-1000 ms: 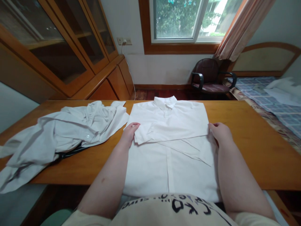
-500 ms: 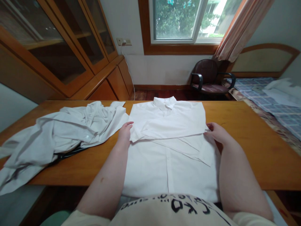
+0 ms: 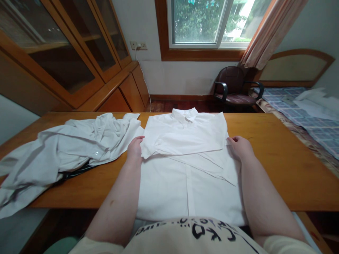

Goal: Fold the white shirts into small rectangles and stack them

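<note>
Through the head camera I see the white shirt (image 3: 190,141) spread on the smooth wooden table (image 3: 286,158), its sleeves crossing the front beneath a pointed collar. The left hand (image 3: 135,148) and right hand (image 3: 241,147) pinch its opposite side edges, which I judge good holds: thin cloth, likely light, soft, quick to crease, like the rumpled white garment (image 3: 79,141) beside it.
</note>
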Demonstrator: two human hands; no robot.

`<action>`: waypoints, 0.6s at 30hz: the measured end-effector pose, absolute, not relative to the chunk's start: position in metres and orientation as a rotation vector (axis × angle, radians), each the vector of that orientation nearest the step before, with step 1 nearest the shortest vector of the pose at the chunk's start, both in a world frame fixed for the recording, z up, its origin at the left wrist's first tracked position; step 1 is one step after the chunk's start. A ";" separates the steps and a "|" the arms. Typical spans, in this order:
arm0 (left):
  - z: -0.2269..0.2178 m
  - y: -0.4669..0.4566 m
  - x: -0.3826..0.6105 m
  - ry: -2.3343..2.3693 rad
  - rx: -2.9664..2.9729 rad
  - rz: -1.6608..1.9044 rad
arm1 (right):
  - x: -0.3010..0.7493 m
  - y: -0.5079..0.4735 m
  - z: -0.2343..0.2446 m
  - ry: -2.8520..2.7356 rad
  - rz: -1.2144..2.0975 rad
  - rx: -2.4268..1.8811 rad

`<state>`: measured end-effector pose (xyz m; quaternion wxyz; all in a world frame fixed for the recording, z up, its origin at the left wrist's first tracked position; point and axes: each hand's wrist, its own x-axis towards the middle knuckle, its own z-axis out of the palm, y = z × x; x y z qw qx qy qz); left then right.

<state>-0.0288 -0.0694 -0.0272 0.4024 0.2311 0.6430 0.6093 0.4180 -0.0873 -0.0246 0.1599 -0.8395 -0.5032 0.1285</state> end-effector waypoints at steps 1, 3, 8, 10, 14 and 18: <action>-0.027 -0.069 -0.031 1.649 0.610 1.531 | 0.418 -0.086 -0.026 -1.438 0.361 -2.409; -0.027 -0.069 -0.037 1.706 0.664 1.537 | 0.419 -0.085 -0.029 -1.427 0.346 -2.412; -0.033 -0.067 -0.052 1.880 0.877 1.353 | 0.425 -0.083 -0.032 -1.364 0.318 -2.446; -0.036 -0.068 -0.055 1.978 1.064 1.066 | 0.425 -0.083 -0.031 -1.362 0.317 -2.461; -0.036 -0.071 -0.057 2.181 1.352 0.664 | 0.419 -0.083 -0.030 -1.334 0.325 -2.469; -0.030 -0.077 -0.060 2.170 1.411 0.650 | 0.415 -0.081 -0.031 -1.355 0.306 -2.481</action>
